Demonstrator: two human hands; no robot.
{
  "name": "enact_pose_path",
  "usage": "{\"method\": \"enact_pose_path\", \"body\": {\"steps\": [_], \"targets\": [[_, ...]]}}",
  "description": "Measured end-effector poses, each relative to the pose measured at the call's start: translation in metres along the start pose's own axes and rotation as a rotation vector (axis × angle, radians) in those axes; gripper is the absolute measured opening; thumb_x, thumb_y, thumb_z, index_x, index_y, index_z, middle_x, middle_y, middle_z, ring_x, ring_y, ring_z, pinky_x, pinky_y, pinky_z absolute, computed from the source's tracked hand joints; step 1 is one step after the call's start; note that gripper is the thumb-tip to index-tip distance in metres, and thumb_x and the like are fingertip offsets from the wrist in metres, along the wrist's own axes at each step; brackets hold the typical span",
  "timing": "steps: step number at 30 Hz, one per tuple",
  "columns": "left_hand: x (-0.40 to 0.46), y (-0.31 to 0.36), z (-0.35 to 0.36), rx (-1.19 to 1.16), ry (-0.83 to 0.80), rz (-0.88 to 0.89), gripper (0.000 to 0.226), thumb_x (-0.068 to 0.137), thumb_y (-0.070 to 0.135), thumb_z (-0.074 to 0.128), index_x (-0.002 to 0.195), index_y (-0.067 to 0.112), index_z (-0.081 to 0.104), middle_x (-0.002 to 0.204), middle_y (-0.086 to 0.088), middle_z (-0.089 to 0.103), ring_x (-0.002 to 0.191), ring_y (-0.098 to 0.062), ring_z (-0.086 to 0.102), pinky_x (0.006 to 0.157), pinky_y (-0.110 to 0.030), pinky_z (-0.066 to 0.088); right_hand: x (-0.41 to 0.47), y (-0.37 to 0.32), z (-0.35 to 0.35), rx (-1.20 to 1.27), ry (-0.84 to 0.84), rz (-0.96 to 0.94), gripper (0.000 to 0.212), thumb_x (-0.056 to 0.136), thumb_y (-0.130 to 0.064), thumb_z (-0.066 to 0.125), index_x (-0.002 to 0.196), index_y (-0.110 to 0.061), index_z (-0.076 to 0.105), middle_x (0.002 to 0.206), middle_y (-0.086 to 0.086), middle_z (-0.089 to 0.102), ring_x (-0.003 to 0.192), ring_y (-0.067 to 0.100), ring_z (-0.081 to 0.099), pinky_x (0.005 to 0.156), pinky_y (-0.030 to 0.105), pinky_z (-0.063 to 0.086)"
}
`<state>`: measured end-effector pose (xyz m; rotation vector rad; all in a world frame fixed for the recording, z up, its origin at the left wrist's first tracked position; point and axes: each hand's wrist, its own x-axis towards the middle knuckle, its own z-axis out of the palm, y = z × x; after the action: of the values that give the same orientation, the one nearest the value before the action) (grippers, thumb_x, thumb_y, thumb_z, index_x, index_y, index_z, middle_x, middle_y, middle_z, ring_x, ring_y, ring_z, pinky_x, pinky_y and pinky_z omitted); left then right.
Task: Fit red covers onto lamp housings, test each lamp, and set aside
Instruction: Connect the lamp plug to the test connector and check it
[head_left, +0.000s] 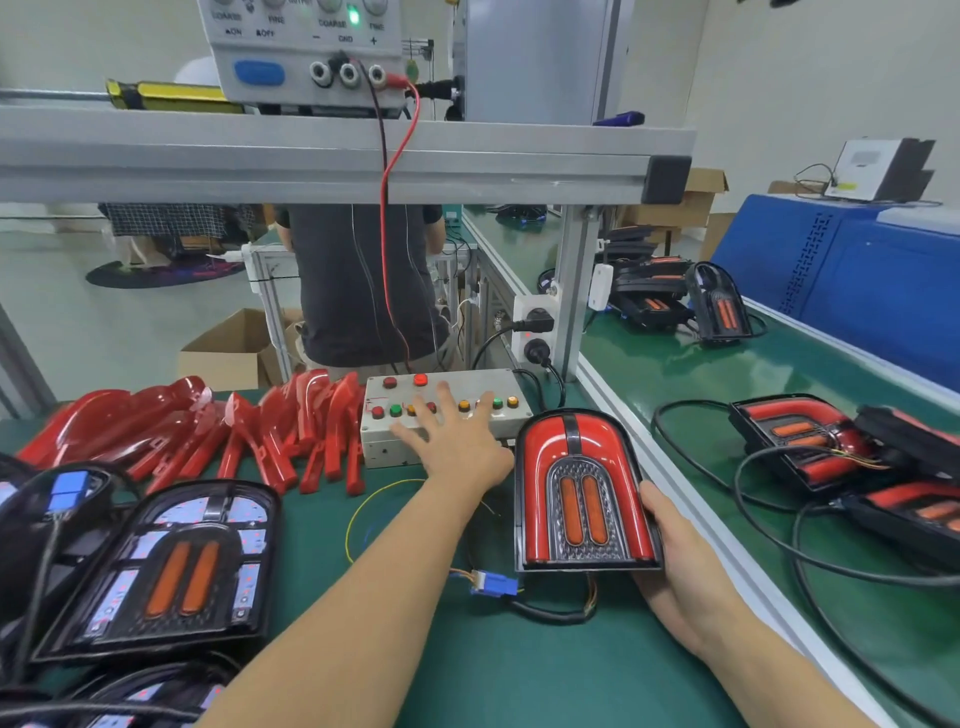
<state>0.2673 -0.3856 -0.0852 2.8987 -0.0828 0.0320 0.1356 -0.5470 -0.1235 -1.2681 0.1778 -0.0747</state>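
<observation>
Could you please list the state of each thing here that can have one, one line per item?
Lamp: red cover fitted, tilted up, not visibly lit.
Right hand: grips the lamp's right edge.
Left hand: fingers spread over the button box.
Button: glowing red.
Lamp housing: uncovered, lying flat.
Red covers: loose in a pile.
Blue connector: lying on the mat; whether mated, cannot tell.

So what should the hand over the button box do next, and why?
Probably press a button. The left hand is spread open over the test box, while the right hand holds the covered lamp, which looks unlit. Its blue plug lies on the mat, so testing seems next.
</observation>
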Motion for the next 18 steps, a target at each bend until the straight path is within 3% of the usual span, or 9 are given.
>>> {"method": "enact_pose_path", "body": {"steps": [6, 12, 15, 18], "targets": [[-0.002, 0.002, -0.007, 0.028, -0.060, -0.015, 0.078, 0.084, 0.028, 0.052, 0.148, 0.045, 0.012, 0.159, -0.009, -0.015, 0.141, -0.047, -0.017, 0.103, -0.073, -0.010, -0.003, -0.002, 0.001, 0.018, -0.021, -0.007, 0.039, 0.077, -0.051, 0.055, 0.096, -0.026, 0.078, 0.104, 0.011, 0.074, 0.089, 0.020, 0.073, 0.064, 0.024, 0.057], [0.003, 0.003, -0.008, 0.052, -0.093, -0.002, 0.075, 0.087, 0.027, 0.050, 0.147, 0.048, 0.012, 0.160, -0.007, -0.013, 0.141, -0.049, -0.014, 0.102, -0.075, -0.006, -0.004, -0.003, 0.002, 0.006, -0.007, -0.004, 0.039, 0.077, -0.053, 0.056, 0.099, -0.028, 0.077, 0.106, 0.009, 0.074, 0.091, 0.019, 0.073, 0.066, 0.023, 0.057], [0.005, 0.003, -0.004, 0.040, -0.097, -0.003, 0.076, 0.086, 0.027, 0.051, 0.147, 0.050, 0.012, 0.160, -0.006, -0.012, 0.141, -0.049, -0.016, 0.102, -0.075, -0.005, -0.002, -0.003, 0.001, 0.026, 0.011, -0.006, 0.040, 0.083, -0.052, 0.054, 0.105, -0.026, 0.075, 0.110, 0.010, 0.073, 0.098, 0.022, 0.071, 0.074, 0.029, 0.057], [0.008, 0.001, -0.001, 0.026, -0.091, -0.006, 0.076, 0.086, 0.022, 0.050, 0.145, 0.052, 0.013, 0.160, -0.005, -0.013, 0.141, -0.048, -0.017, 0.101, -0.076, -0.004, 0.001, 0.001, -0.003, 0.088, 0.033, 0.000, 0.037, 0.091, -0.046, 0.051, 0.108, -0.023, 0.074, 0.114, 0.013, 0.071, 0.104, 0.029, 0.069, 0.094, 0.047, 0.051]]}}
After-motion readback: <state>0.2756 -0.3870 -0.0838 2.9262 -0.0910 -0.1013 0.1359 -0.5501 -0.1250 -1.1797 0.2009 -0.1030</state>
